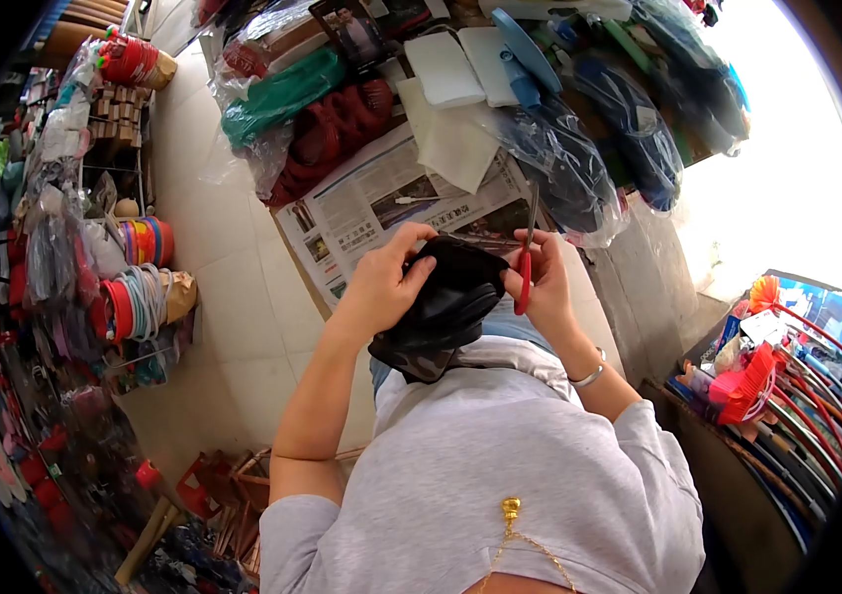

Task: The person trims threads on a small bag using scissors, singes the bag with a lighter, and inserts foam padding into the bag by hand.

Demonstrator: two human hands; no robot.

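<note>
My left hand (393,282) is closed around the edge of a soft black bag (445,302), its thumb on top near the opening. The bag sits above my lap with its mouth turned up and its inside dark. My right hand (547,287) grips a pair of scissors (525,277) with red handles, blades pointing up and away from me. The fingers of that hand also touch the bag's right edge. Beyond my hands, newspaper (351,233) covers part of the table, with a white cable end (411,200) lying on it.
Plastic-wrapped shoes (629,129), red slippers (342,124), a green wrapped item (287,97) and white pads (445,69) crowd the table. Shelves of goods (54,238) line the left. A box of long-handled items (787,396) stands at right.
</note>
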